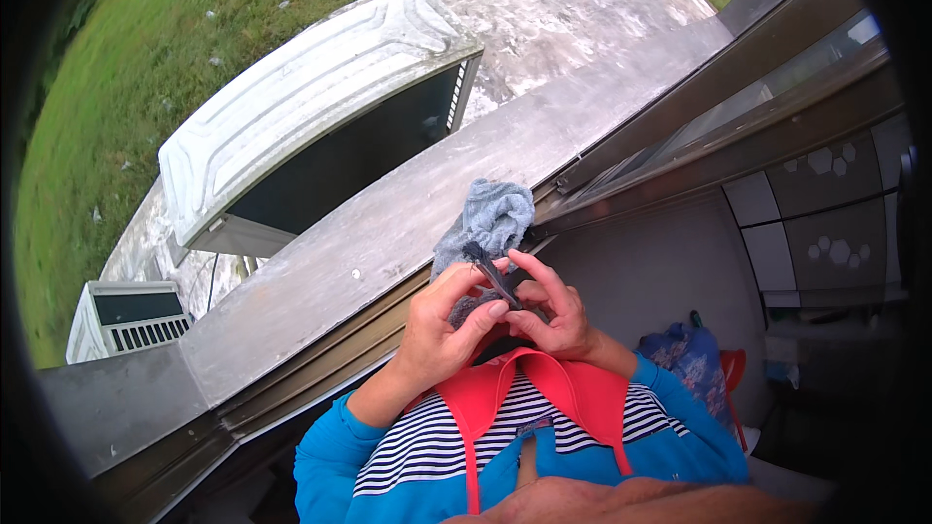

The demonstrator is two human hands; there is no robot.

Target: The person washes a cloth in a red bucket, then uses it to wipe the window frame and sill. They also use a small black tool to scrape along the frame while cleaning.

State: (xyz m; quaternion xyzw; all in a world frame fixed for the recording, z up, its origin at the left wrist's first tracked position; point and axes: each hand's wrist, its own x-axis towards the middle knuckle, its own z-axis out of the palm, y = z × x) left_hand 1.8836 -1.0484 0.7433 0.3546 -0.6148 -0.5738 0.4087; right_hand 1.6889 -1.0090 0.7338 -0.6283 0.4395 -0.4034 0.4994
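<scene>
Close to my chest, both hands pinch one small dark strip-like object (496,279) with a frayed dark tuft at its upper end; its exact kind cannot be told. My left hand (450,316) holds it from one side, thumb and forefinger on it. My right hand (555,309) grips its lower part from the other side, thumb tips nearly touching. Just beyond the fingers, a grey-blue terry cloth (496,215) lies bunched on the window sill and its metal track. Darker grey cloth shows partly behind the fingers.
An open window frame (655,116) runs diagonally past the stone sill (349,233). Outside stand a large white outdoor unit (313,87) and a smaller one (135,316), with grass beyond. Indoors at right, a blue patterned bag or cloth (684,360) lies beside a red object (734,371).
</scene>
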